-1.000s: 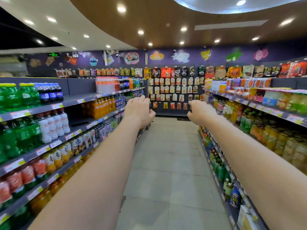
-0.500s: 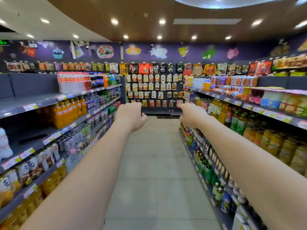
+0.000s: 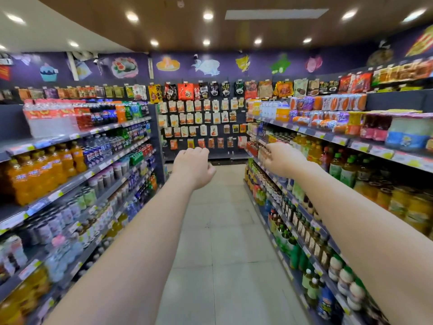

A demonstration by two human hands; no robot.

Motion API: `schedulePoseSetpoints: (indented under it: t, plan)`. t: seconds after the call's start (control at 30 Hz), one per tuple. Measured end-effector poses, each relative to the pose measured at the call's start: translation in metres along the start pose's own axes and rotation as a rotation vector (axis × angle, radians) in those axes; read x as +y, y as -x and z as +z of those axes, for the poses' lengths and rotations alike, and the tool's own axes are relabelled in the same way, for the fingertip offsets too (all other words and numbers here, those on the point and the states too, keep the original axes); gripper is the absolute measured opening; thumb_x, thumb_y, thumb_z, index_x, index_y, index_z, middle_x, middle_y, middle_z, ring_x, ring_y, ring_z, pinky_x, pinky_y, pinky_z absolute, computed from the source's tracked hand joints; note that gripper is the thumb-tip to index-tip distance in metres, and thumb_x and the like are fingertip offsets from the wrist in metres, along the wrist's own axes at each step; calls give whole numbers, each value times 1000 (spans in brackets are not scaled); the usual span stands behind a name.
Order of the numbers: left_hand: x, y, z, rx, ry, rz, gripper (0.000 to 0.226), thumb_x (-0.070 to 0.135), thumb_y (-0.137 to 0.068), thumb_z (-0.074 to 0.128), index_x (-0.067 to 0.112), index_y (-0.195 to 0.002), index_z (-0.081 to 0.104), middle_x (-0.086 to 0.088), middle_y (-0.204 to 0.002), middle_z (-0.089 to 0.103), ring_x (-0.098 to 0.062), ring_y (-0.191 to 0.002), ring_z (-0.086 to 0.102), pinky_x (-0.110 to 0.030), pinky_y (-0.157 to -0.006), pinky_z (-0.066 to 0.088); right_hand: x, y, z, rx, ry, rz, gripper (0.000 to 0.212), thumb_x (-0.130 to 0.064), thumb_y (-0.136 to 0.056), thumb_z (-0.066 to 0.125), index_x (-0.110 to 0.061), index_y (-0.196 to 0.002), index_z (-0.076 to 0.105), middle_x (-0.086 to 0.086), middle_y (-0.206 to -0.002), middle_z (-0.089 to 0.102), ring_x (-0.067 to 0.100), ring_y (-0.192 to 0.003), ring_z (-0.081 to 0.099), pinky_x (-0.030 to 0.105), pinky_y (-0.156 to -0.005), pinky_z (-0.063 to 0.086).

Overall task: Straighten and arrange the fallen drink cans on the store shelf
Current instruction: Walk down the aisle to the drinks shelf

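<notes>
While both arms reach out over the tiled aisle floor [image 3: 218, 231], the left hand [image 3: 193, 166] hangs loosely curled and empty, with orange soda bottles [image 3: 44, 170] and blurred drink cans [image 3: 77, 205] on shelves to its left. The right hand [image 3: 284, 160], fingers loosely bent, holds nothing; bottled drinks [image 3: 339, 167] crowd the shelves to its right. No fallen cans can be made out.

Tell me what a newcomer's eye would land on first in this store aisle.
Two bare arms stretch down the aisle, the left hand and right hand loosely curled and holding nothing. Orange soda bottles glow on the left shelves, opposite juice bottles on the right. Straight ahead, hanging snack packets fill the back wall under a purple band with cartoon food pictures.
</notes>
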State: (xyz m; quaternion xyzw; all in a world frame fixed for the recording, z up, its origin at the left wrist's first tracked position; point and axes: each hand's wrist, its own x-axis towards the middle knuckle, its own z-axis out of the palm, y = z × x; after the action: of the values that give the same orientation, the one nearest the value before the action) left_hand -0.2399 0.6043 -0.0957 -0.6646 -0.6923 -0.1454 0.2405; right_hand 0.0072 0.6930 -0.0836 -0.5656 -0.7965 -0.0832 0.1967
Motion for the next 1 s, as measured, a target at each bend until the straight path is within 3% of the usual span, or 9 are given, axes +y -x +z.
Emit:
schedulePoseSetpoints:
  t: [0.17,0.33,0.47,0.53,0.7,0.87,1.0]
  plan:
    - [36,-95,65,-70,19,2,48,38,-95,45,15,-136,55,-7,-131,63,-28,-115,59,-41,-97,46,53,-86,39,-15,-34,11,41,-32,-99,51,-14,-136,54,8,-124,65,28,-101,65,38,-75,58]
    - [58,-178,111,-53,47,19,48,41,-95,45,15,-134,57,-5,-132,63,-27,-117,59,-41,-98,44,95,-154,65,3,-67,26,44,-30,-98,53,-15,-139,54,8,-133,62,30,-114,62,40,-86,57]
    - [72,-238,139,-33,67,38,51,46,-97,44,16,-136,56,-5,-133,63,-27,-119,59,-42,-101,44,123,-200,81,2,-39,35,37,-25,-97,51,-15,-133,55,10,-134,62,30,-111,62,38,-80,56]
    - [79,-266,153,-16,91,59,51,47,-97,44,16,-136,56,-4,-132,64,-26,-118,60,-43,-100,47,136,-223,88,11,-38,70,44,-25,-99,50,-13,-142,52,11,-136,60,30,-112,63,36,-76,55]
    - [83,-333,208,-36,64,136,49,47,-97,45,16,-132,57,-5,-129,65,-27,-114,60,-42,-95,49,163,-280,123,5,-36,145,39,-30,-97,50,-15,-133,57,8,-118,67,27,-94,65,32,-63,50]
    - [74,-418,274,21,75,231,48,48,-96,47,16,-130,59,-5,-125,66,-26,-111,62,-40,-91,50,183,-349,161,1,35,212,46,-29,-100,50,-14,-143,51,10,-137,60,30,-116,62,40,-84,57]
    - [69,-505,315,47,127,324,48,51,-96,47,16,-127,59,-5,-121,67,-27,-107,64,-41,-88,52,204,-421,170,6,105,300,39,-30,-100,50,-14,-135,55,8,-128,64,28,-104,64,37,-73,54]
